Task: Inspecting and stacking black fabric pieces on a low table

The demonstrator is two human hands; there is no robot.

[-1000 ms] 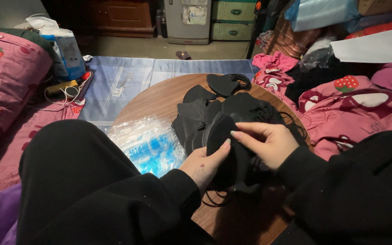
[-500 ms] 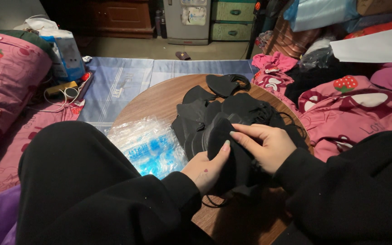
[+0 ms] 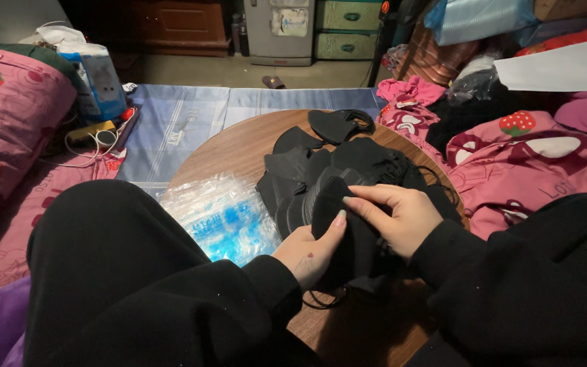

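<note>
Over the interval, changes were small. The left hand shifted slightly: its thumb, which had lain lower against the black face mask, rose along the mask's near left edge until the tip sat just beside the right hand's forefinger. The right hand's fingers moved a little farther left across the mask's upper fold, closing the gap to the left thumb. The held mask tilted somewhat more upright between both hands. Its ear loop, hanging near the left wrist, settled into a slightly different curve over the round wooden table.
</note>
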